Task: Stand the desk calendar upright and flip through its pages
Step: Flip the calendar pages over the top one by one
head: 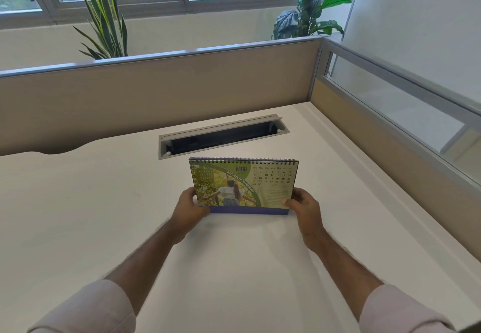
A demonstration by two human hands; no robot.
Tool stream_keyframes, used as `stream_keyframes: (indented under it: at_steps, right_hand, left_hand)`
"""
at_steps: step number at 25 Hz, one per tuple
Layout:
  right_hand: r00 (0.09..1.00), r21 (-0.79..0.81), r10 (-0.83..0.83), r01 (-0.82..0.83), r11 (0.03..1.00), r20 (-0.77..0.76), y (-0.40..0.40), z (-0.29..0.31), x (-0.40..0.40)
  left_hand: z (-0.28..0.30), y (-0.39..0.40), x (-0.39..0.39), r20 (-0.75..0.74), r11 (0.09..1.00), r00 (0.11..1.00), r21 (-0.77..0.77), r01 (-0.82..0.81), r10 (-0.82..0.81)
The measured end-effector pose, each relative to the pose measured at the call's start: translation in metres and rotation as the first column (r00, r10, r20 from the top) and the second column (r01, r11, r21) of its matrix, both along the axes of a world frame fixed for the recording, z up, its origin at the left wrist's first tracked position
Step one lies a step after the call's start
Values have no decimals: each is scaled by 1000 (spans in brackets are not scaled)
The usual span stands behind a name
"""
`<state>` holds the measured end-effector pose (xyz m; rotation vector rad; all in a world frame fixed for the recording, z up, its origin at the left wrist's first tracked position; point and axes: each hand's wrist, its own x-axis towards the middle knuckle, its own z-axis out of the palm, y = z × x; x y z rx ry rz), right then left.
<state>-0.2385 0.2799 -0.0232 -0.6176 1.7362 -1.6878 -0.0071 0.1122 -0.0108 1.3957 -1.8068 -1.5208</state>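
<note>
The left hand (188, 206) reaches forward from a rolled pale sleeve (86, 306), forearm angled in toward the middle of the white worktop (78, 215), and grips the lower left corner of the desk calendar (243, 185): its thumb lies over the front of the page edge while the other fingers wrap out of sight behind, clamped on that corner. The calendar stands upright on its purple base, near the middle of the worktop and just in front of the open cable slot (223, 137), spiral binding on top, with the March page facing the camera. The right hand (303, 206) mirrors the pose from the other side, wrist bent slightly inward, thumb pressed on the lower right corner of the page and fingers curled behind it, clamped on the calendar.
</note>
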Motion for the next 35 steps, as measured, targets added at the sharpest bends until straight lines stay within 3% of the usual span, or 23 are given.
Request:
stream_keyframes:
  at_steps: [3,5,9,15,21,35]
  right_hand:
    - [974,0,-189,190,982,-127,14,-4,8]
    - [942,-9,-258,262,965,-213,22,-8,16]
    - [932,2,-195,205,979,-307,25,-6,25]
    - [939,39,-149,169,985,-312,23,-5,32]
    - [951,76,-187,212,974,-246,20,3,31]
    - [965,-21,-215,215,976,-151,30,16,42]
  left_hand:
    - [-12,12,14,45,959,978,-212,-188,201]
    - [-17,21,19,-7,926,959,-256,-276,283]
    - [-20,33,18,-54,937,968,-245,-249,243]
    - [-17,39,16,-45,918,959,-280,-281,280]
    - [-18,41,23,-83,934,958,-212,-286,275]
    - [-16,46,36,-148,934,959,-233,-271,241]
